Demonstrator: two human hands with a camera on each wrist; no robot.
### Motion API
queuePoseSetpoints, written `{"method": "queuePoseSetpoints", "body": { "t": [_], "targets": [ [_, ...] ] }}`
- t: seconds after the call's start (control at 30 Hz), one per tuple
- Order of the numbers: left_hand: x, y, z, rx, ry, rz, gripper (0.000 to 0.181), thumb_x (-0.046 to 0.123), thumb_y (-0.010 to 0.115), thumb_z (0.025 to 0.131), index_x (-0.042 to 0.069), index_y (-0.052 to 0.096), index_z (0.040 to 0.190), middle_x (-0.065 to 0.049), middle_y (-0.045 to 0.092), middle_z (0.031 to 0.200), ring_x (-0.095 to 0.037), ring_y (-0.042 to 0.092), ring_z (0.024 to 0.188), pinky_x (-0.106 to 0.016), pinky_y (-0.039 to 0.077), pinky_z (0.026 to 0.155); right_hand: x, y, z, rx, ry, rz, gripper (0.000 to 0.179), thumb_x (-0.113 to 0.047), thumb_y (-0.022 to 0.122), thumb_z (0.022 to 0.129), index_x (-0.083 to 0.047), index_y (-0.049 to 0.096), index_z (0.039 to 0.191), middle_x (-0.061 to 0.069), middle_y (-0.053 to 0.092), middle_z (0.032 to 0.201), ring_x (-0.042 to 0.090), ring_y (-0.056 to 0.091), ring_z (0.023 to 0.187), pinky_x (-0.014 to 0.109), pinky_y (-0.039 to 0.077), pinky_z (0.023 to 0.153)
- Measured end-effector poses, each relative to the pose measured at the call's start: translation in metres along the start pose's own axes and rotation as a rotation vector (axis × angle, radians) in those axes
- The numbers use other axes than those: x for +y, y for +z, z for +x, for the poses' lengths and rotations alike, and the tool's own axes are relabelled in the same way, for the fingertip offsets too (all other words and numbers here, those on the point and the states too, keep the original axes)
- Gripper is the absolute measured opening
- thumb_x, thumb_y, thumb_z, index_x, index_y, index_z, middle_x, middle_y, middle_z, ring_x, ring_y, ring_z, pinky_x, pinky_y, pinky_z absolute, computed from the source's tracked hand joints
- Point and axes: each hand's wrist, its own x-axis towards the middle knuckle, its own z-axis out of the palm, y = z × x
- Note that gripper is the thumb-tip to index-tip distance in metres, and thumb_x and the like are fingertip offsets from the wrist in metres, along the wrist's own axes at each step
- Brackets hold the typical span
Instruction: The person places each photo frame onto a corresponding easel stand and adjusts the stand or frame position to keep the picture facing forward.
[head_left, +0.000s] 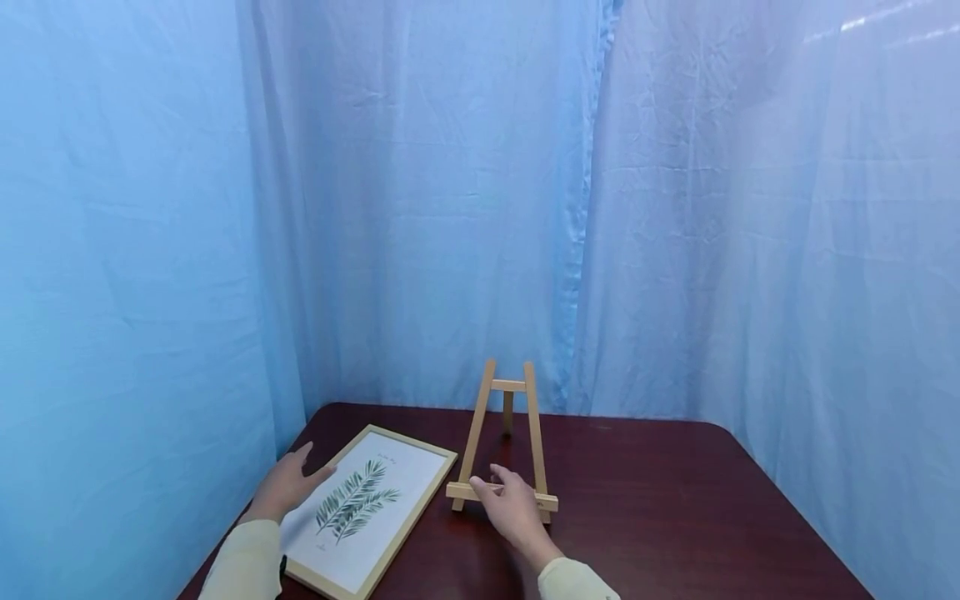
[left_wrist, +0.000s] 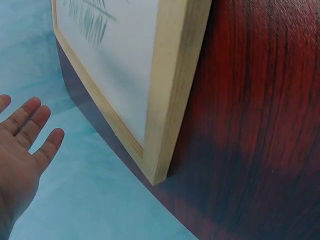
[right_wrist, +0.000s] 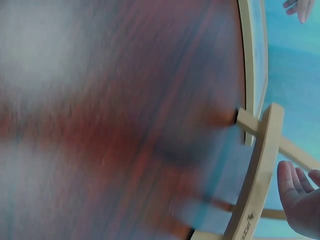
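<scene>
A framed print [head_left: 407, 525] with a pale wood border and green leaf sprigs lies face up on the dark red table's left side. My left hand [head_left: 285, 483] hovers at its left edge, fingers spread; in the left wrist view the palm of that hand [left_wrist: 22, 155] shows apart from the frame corner [left_wrist: 157, 170]. To the right of the print stands a small wooden easel [head_left: 476, 425]. Over its front ledge [head_left: 549, 502] is my right hand [head_left: 513, 508], with nothing in its grasp. The right wrist view shows this hand [right_wrist: 302, 212] with extended fingers beside the ledge [right_wrist: 257, 175].
The glossy table [head_left: 660, 500] has rounded far corners and extends to the right of the easel. Light blue curtains [head_left: 465, 208] hang behind it and along both sides.
</scene>
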Motion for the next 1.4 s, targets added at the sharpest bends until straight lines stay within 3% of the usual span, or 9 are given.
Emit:
{"method": "queuePoseSetpoints", "body": {
  "t": [0.2, 0.37, 0.67, 0.87, 0.93, 1.03, 1.2, 1.4],
  "targets": [
    [-0.007, -0.001, 0.0, -0.014, -0.018, -0.023, 0.095, 0.057, 0.059, 0.094, -0.015, 0.026, 0.148, -0.041, 0.029, 0.147, -0.058, 0.028, 0.134, -0.066, 0.029, 0.106, 0.0, 0.014, -0.004, -0.021, 0.009, 0.023, 0.062, -0.042, 0.062, 0.097, 0.005, 0.056, 0.135, 0.025, 0.061, 0.125, 0.038, 0.062, 0.111, 0.053, 0.052, 0.088],
    [-0.011, -0.002, -0.003, -0.026, -0.027, -0.039, 0.094, 0.054, 0.059, 0.094, -0.016, 0.026, 0.147, -0.041, 0.027, 0.148, -0.058, 0.027, 0.135, -0.066, 0.028, 0.107, -0.002, 0.029, -0.011, -0.007, 0.021, 0.045, 0.06, -0.037, 0.065, 0.096, 0.01, 0.056, 0.133, 0.024, 0.064, 0.118, 0.034, 0.067, 0.102, 0.049, 0.054, 0.083],
    [-0.016, -0.004, -0.007, -0.039, -0.043, -0.053, 0.096, 0.056, 0.059, 0.094, -0.018, 0.027, 0.146, -0.041, 0.029, 0.146, -0.057, 0.032, 0.133, -0.064, 0.031, 0.107, -0.009, 0.053, -0.018, -0.004, 0.074, 0.066, 0.065, -0.045, 0.066, 0.094, 0.008, 0.059, 0.13, 0.026, 0.063, 0.12, 0.038, 0.063, 0.109, 0.054, 0.051, 0.088],
    [-0.021, -0.002, -0.007, -0.046, -0.061, -0.052, 0.092, 0.051, 0.06, 0.095, -0.019, 0.027, 0.145, -0.042, 0.031, 0.145, -0.058, 0.032, 0.132, -0.064, 0.031, 0.106, -0.013, 0.066, -0.02, 0.042, 0.069, 0.035, 0.047, -0.038, 0.069, 0.092, 0.005, 0.067, 0.109, 0.013, 0.067, 0.099, 0.028, 0.062, 0.092, 0.046, 0.051, 0.079],
    [-0.023, -0.002, -0.008, -0.043, -0.062, -0.052, 0.093, 0.052, 0.06, 0.094, -0.019, 0.028, 0.145, -0.042, 0.032, 0.144, -0.058, 0.032, 0.132, -0.064, 0.031, 0.107, -0.014, 0.071, -0.021, 0.042, 0.082, 0.035, 0.048, -0.038, 0.07, 0.092, 0.006, 0.067, 0.109, 0.012, 0.068, 0.097, 0.029, 0.063, 0.09, 0.046, 0.051, 0.08],
    [-0.027, -0.001, -0.009, -0.04, -0.059, -0.036, 0.094, 0.054, 0.06, 0.094, -0.021, 0.029, 0.143, -0.043, 0.032, 0.144, -0.058, 0.032, 0.132, -0.064, 0.031, 0.106, -0.016, 0.079, -0.023, 0.044, 0.105, 0.047, 0.059, -0.04, 0.071, 0.09, 0.01, 0.064, 0.121, 0.017, 0.07, 0.102, 0.033, 0.066, 0.1, 0.05, 0.052, 0.087],
    [-0.033, 0.0, -0.013, -0.045, -0.042, -0.018, 0.097, 0.057, 0.059, 0.093, -0.023, 0.031, 0.14, -0.044, 0.034, 0.141, -0.06, 0.034, 0.129, -0.065, 0.033, 0.105, -0.021, 0.089, -0.028, 0.026, 0.141, 0.081, 0.059, -0.037, 0.073, 0.089, 0.011, 0.063, 0.121, 0.017, 0.07, 0.103, 0.034, 0.065, 0.102, 0.049, 0.052, 0.086],
    [-0.035, 0.003, -0.014, -0.076, -0.095, -0.021, 0.095, 0.054, 0.06, 0.094, -0.022, 0.03, 0.142, -0.044, 0.035, 0.14, -0.06, 0.033, 0.129, -0.066, 0.032, 0.104, -0.025, 0.097, -0.032, 0.016, 0.162, 0.103, 0.055, -0.032, 0.074, 0.089, 0.013, 0.063, 0.119, 0.017, 0.07, 0.101, 0.034, 0.066, 0.101, 0.049, 0.052, 0.086]
  ]
}}
